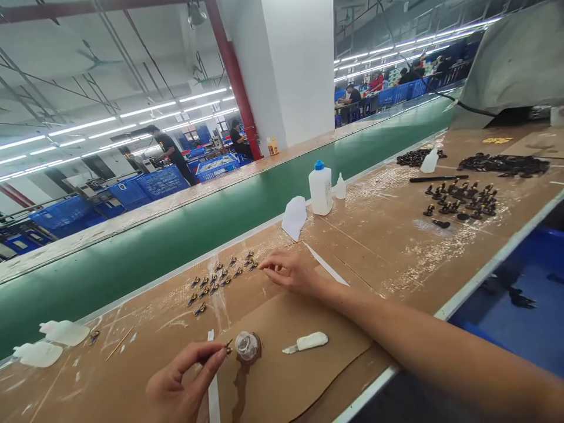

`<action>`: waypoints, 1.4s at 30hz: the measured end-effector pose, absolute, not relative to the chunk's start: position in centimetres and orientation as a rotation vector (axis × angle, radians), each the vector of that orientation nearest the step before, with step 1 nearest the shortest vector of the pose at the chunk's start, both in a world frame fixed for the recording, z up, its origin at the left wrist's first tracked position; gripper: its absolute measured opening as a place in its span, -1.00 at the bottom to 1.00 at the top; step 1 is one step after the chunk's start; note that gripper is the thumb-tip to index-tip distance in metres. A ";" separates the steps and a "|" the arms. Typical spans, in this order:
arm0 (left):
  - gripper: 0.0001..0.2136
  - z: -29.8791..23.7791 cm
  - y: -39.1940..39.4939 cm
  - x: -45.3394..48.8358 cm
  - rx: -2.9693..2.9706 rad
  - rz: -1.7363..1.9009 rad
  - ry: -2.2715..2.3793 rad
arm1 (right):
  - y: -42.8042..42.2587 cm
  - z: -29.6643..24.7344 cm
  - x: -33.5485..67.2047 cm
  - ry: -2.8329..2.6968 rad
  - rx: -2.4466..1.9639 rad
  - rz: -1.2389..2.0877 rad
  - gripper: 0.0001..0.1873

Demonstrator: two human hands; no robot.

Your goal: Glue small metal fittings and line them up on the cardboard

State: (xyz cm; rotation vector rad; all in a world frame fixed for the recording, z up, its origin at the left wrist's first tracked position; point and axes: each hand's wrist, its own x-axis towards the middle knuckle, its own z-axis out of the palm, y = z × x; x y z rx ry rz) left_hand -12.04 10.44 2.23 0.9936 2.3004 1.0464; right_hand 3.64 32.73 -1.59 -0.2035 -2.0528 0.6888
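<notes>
My left hand [187,373] pinches a small dark part [228,348] between thumb and fingertips, just left of a small clear glass jar [247,346]. My right hand [288,270] reaches across the bench, its thumb and fingers slightly apart with nothing seen between them. Just left of its fingertips stands a group of small dark-blue and gold parts [214,288] in loose rows. On the cardboard sheet [282,388] in front of me, the jar sits beside a brown wet stain. A knife with a white wrapped handle [312,341] lies to the right of the jar.
A white bottle with a blue cap [321,188] and a folded white paper [294,217] stand further back. More dark parts [462,198] lie at right. Two limp white bottles [66,332] lie at left. Behind runs a green conveyor belt [264,191]; people work beyond it.
</notes>
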 end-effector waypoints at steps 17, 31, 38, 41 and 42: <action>-0.75 2.7 12.9 -11.7 1.518 0.664 2.538 | 32.4 -0.5 4.1 -2.074 -0.193 0.650 -0.88; -0.76 3.9 13.8 -10.9 1.524 0.542 2.473 | 32.5 -0.7 4.0 -2.087 -0.218 0.650 -0.87; -0.80 4.4 14.5 -10.3 1.741 0.430 2.382 | 32.5 -0.7 4.0 -2.071 -0.217 0.661 -0.87; -0.80 4.5 14.5 -10.4 1.736 0.420 2.395 | 32.5 -0.7 4.0 -2.065 -0.215 0.667 -0.86; -0.80 4.5 14.5 -10.3 1.732 0.442 2.405 | 32.5 -0.7 4.0 -2.063 -0.214 0.668 -0.86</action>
